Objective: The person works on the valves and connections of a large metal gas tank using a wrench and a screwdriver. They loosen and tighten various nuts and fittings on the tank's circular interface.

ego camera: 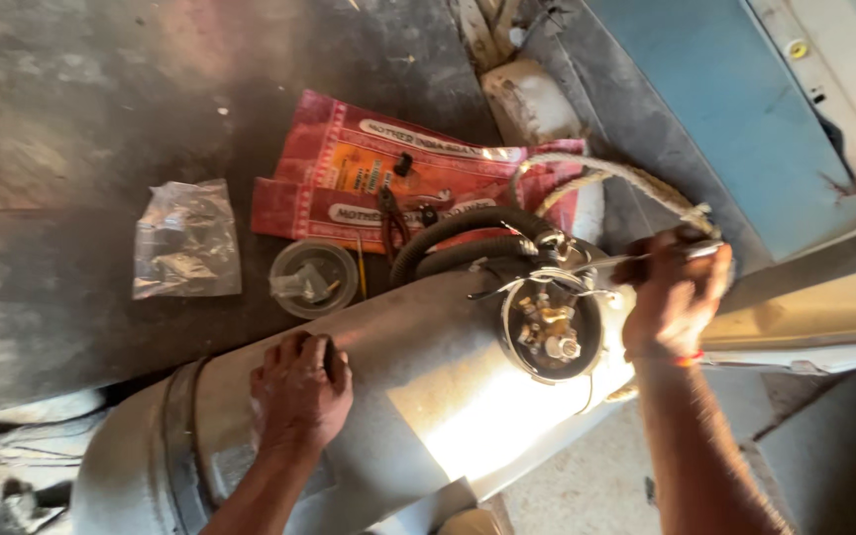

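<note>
on the floor, grey metal cylinder [418, 386] lies tilted. left hand [299, 391] flat on its side, grip holding nothing. right hand [674, 297] closed around a screwdriver [601, 264] over the round valve housing [554, 329]. red sack [388, 178] just behind.

A dusty grey concrete floor [71, 119] carries everything. On it lie a red printed sack [369, 173], a crumpled clear plastic bag [186, 239], a small round clear container [313, 278] and the big grey metal cylinder [418, 386].
</note>
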